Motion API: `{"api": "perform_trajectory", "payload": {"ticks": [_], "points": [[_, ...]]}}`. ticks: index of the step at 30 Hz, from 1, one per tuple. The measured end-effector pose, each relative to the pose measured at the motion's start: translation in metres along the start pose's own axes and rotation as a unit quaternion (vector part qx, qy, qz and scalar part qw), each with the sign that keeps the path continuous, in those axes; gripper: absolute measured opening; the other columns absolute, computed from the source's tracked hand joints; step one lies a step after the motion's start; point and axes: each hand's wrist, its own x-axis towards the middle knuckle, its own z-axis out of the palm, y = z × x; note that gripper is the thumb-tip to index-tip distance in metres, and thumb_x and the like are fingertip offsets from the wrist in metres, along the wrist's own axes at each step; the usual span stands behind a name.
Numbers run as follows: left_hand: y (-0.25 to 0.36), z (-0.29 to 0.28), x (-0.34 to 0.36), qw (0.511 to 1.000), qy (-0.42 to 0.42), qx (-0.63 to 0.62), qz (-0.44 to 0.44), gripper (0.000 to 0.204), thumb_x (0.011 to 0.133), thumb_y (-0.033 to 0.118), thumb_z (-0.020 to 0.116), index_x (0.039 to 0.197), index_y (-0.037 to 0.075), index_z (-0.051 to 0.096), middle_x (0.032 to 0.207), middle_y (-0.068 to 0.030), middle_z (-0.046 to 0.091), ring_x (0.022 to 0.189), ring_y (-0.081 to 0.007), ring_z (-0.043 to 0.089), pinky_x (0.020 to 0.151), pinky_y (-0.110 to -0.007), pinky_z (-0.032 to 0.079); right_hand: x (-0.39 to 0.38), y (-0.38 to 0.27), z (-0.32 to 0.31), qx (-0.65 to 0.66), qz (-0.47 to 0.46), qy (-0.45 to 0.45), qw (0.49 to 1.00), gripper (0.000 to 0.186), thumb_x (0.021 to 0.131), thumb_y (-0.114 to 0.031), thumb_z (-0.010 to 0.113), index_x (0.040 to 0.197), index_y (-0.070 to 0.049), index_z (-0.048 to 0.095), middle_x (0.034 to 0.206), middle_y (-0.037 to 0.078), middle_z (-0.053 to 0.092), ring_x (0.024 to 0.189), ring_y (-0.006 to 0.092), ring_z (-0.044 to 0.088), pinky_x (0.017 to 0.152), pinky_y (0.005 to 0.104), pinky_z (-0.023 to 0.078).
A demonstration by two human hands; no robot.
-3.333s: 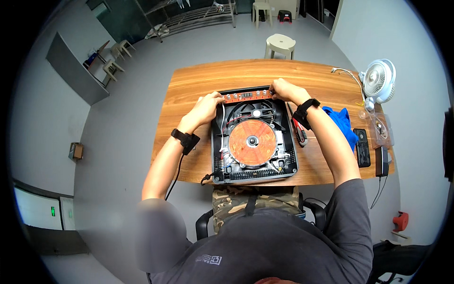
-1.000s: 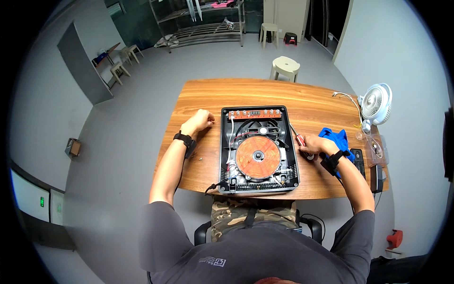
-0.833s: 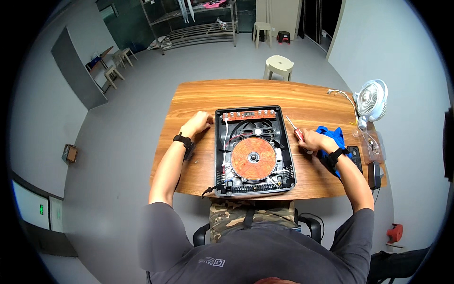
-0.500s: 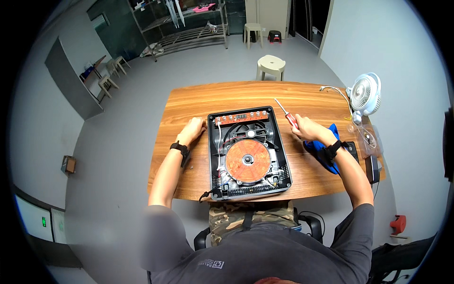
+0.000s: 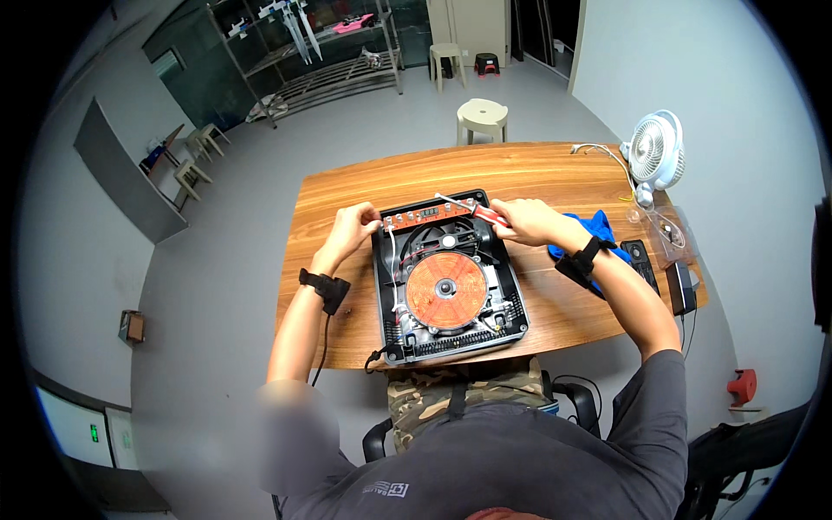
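Observation:
An opened black appliance [image 5: 388, 290], with a round copper coil [image 5: 466, 286], a dark fan and wiring, lies on the wooden table [image 5: 555, 173]. Across its far end runs an orange button circuit board [image 5: 407, 217]. My right hand [image 5: 529, 221] grips a red-handled screwdriver [image 5: 487, 213], whose shaft slants leftward over that board. At the board's left end is my left hand [image 5: 353, 229], fingers curled together by the housing's corner; whatever they may hold is hidden.
A blue cloth [image 5: 594, 224], black device [image 5: 640, 264], clear plastic box [image 5: 670, 238], charger-like block [image 5: 679, 289] and white fan [image 5: 650, 149] with cables occupy the right side. A stool [image 5: 482, 113] stands beyond the table; a metal rack [image 5: 312, 87] is at the back.
My right hand took the screwdriver from beside the appliance and has raised it over the board's right part. My left hand, lately resting left of the appliance, has moved to its upper-left corner.

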Motion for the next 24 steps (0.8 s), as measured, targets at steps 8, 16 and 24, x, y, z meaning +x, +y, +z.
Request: {"api": "perform_trajectory", "payload": {"ticks": [8,16,24], "points": [[0.06,0.02,-0.01,0.99,-0.051,-0.129,0.029,0.015,0.092,0.004,0.071,0.105,-0.002,0.074,0.094,-0.0099,0.078,0.09,-0.0162,0.075,0.083,-0.03,0.06,0.006,-0.017,0.008,-0.035,-0.059,0.003,0.998,0.036,0.094,-0.035,0.062,0.115,-0.006,0.057,0.097,0.018,0.071,0.091,0.0411,0.069,0.076,0.0532,0.054],[0.062,0.028,-0.012,0.988,-0.017,-0.148,0.043,0.017,0.091,0.0,0.073,0.108,-0.002,0.071,0.101,-0.0094,0.077,0.097,-0.0156,0.074,0.088,-0.031,0.06,0.002,-0.022,0.004,-0.04,-0.062,-0.013,0.997,0.038,0.091,-0.037,0.066,0.112,-0.006,0.06,0.094,0.017,0.072,0.09,0.0395,0.069,0.076,0.0512,0.055],[0.059,0.028,-0.012,0.984,-0.037,-0.15,0.084,0.018,0.09,-0.001,0.073,0.107,-0.001,0.072,0.102,-0.01,0.077,0.097,-0.0165,0.074,0.089,-0.031,0.06,0.0,-0.019,0.007,-0.036,-0.074,-0.007,0.997,0.038,0.09,-0.038,0.066,0.112,-0.007,0.06,0.095,0.016,0.072,0.091,0.0384,0.069,0.075,0.0503,0.054]]}}
